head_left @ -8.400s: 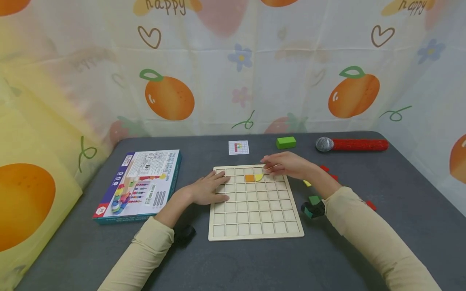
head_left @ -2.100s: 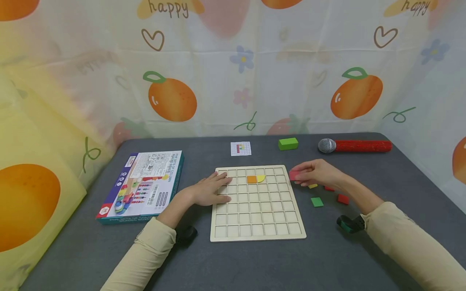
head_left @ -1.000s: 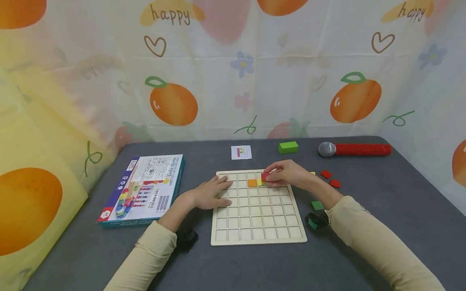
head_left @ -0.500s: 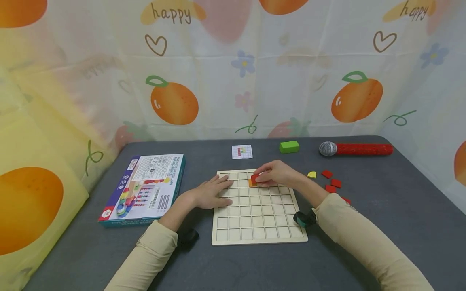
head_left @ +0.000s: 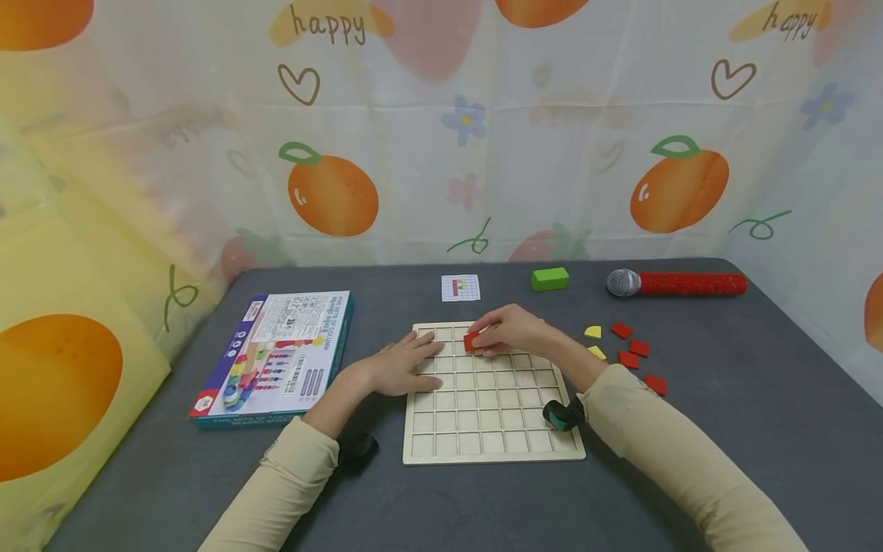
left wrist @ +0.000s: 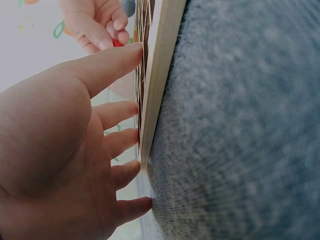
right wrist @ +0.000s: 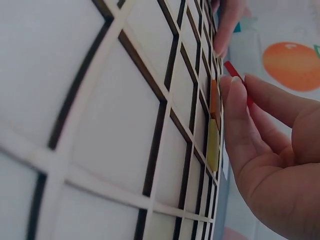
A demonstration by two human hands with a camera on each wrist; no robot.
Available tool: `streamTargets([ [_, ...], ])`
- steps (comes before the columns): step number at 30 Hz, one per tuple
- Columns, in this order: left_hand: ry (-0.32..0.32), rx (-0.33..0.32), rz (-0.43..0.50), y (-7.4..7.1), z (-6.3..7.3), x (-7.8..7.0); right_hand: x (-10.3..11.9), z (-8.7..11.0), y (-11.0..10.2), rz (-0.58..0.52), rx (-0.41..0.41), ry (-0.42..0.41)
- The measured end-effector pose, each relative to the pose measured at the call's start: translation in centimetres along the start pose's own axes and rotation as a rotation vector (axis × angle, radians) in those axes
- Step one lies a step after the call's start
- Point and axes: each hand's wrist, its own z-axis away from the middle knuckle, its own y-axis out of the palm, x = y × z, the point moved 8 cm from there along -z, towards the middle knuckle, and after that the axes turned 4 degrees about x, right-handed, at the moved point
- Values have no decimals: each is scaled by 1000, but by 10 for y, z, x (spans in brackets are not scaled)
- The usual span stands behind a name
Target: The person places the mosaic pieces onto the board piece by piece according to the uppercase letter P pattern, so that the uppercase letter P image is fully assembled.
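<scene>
My right hand (head_left: 513,333) pinches a red square tile (head_left: 471,342) between thumb and fingers, over the upper part of the wooden grid board (head_left: 469,445). In the right wrist view the red tile (right wrist: 234,71) is tilted, just above an orange tile (right wrist: 215,102) seated in a cell. A yellow tile (right wrist: 213,145) lies beside the orange one; in the head view the right hand covers both. My left hand (head_left: 396,368) rests with spread fingers on the board's left edge, its fingertips at the rim in the left wrist view.
Right of the board lie several red tiles (head_left: 638,349) and yellow tiles (head_left: 592,332). Behind it are a small pattern card (head_left: 460,287), a green block (head_left: 549,279) and a red microphone (head_left: 690,284). A flat toy box (head_left: 276,356) lies at the left.
My right hand has carried the red tile from right of the board leftward across the yellow tile to the orange tile's spot. The left hand has stayed on the board's left edge.
</scene>
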Motion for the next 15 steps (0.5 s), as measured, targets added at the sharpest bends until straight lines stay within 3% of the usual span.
streamTargets([
  [9,-5,-3,-3,0,0,0,-1,-10,5,28,-44,46],
  [15,-9,-1,-15,1,-1,0,2,-12,7,108,-84,60],
])
